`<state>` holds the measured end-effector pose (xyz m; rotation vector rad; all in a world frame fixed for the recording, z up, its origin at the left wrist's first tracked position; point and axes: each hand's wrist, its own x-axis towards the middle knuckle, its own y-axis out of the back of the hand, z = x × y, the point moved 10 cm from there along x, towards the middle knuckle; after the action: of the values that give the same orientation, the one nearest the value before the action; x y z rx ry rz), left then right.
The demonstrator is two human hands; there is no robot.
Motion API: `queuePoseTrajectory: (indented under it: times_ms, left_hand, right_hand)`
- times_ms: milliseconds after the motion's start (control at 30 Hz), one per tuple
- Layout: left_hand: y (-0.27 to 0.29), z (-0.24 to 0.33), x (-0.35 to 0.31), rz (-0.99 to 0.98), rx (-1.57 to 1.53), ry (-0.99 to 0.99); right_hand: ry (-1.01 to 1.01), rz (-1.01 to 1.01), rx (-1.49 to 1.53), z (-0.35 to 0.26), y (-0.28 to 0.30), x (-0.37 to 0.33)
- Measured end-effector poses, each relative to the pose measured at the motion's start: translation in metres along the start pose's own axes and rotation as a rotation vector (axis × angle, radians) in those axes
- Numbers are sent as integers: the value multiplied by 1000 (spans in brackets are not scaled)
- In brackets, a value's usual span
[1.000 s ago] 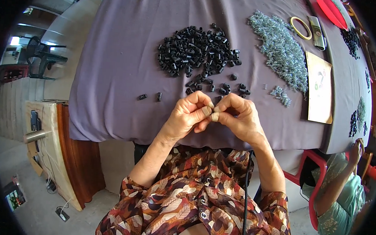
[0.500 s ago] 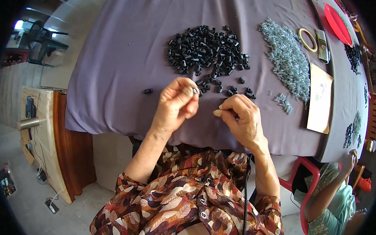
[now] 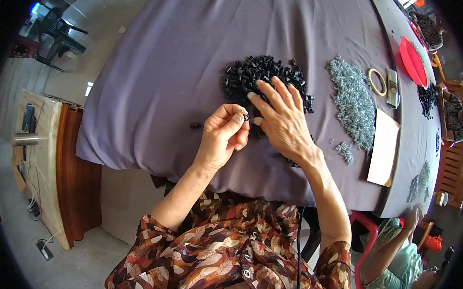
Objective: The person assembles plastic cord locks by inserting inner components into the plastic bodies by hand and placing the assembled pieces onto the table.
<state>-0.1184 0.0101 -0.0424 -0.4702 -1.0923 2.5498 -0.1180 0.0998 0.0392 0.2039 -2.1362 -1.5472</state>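
My left hand (image 3: 220, 136) pinches a small black plastic cap (image 3: 246, 118) between thumb and fingertips, just above the cloth-covered table. With fingers spread, my right hand (image 3: 286, 123) lies over the near side of a pile of small black tubular caps (image 3: 242, 78). Its fingertips reach in among the pieces, and the hand hides part of the heap. Whether anything sits under its fingers, I cannot tell. A single loose black cap (image 3: 195, 126) rests on the cloth to the left of my left hand.
Right of the caps spreads a heap of small clear or silvery coil-like pieces (image 3: 352, 98), with a little cluster (image 3: 344, 152) nearer me. Beyond are a yellow ring (image 3: 377, 82), a metallic object (image 3: 393, 89), a cardboard sheet (image 3: 383, 148) and a red tray (image 3: 413, 62). Another person (image 3: 392, 255) sits at right.
My right hand has gone from a pinch near the table's front to spread fingers over the black pile. My left hand keeps its pinch. The whole view has shifted slightly.
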Motion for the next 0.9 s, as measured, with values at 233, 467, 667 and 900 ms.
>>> queuePoseTrajectory:
  times_ms: [233, 467, 667, 900]
  left_hand:
    - [-1, -1, 1, -32, -53, 13]
    - [7, 5, 0, 16, -45, -3]
    - [21, 26, 3, 102, 7, -123]
    - [21, 33, 1, 155, 101, -179]
  right_hand:
    - [-4, -106, -74, 22, -23, 16]
    - [-87, -98, -157, 43, -14, 8]
    - [-147, -92, -179, 54, -9, -7]
    - [-208, 316, 6, 63, 47, -23]
